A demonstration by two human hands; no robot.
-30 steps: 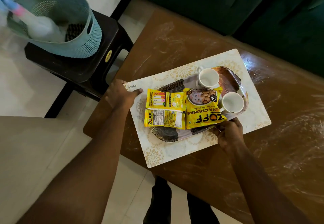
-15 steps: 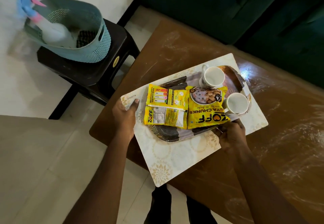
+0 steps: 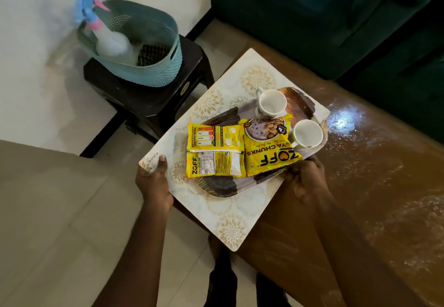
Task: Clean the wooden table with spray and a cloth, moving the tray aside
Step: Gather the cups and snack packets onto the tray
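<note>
A white floral-patterned tray (image 3: 230, 229) hangs over the left end of the brown wooden table (image 3: 374, 186), which is streaked with white dust. On it lies an oval patterned plate (image 3: 218, 186) carrying two yellow snack packets (image 3: 216, 153) and two white cups (image 3: 272, 102). My left hand (image 3: 153, 184) grips the tray's left corner, thumb on top. My right hand (image 3: 308, 181) holds the tray's right edge by the plate. A spray bottle (image 3: 108, 40) with a blue and pink head stands in a teal basket (image 3: 153, 71).
The basket sits on a black stool (image 3: 153, 102) left of the table, over a pale tiled floor. A dark green sofa (image 3: 324, 18) runs along the table's far side. My legs (image 3: 221, 282) show below the tray.
Both hands have lifted the tray and drawn it leftward and toward me, so more of it now overhangs the table's left end. The camera view has shifted.
</note>
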